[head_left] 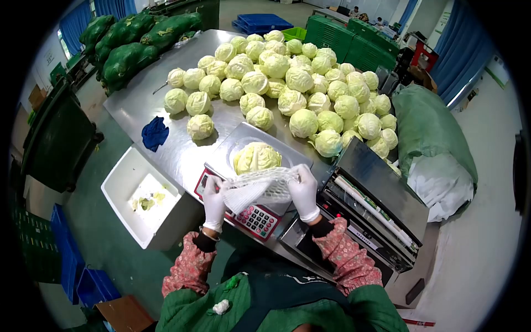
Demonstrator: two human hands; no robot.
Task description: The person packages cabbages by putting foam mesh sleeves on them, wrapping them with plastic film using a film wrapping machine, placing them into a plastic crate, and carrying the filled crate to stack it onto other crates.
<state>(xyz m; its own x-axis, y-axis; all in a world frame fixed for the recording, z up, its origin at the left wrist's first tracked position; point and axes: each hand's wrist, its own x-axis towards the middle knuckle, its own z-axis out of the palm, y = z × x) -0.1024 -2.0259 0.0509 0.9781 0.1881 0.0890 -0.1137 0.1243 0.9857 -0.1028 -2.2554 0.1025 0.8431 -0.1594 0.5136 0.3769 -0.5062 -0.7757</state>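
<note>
A white mesh net is stretched between my two gloved hands, above the near part of a red and silver weighing scale. My left hand pinches its left end, and my right hand grips the right end. Just beyond the net, a pale green cabbage rests on the scale's plate, its near side partly hidden by the mesh. Many more cabbages are heaped across the metal table behind the scale.
A white bin with leaf scraps stands left of the scale. A blue cloth lies on the table. The black wrapping machine is at the right, beside a green sack. Full green net sacks are at the back left.
</note>
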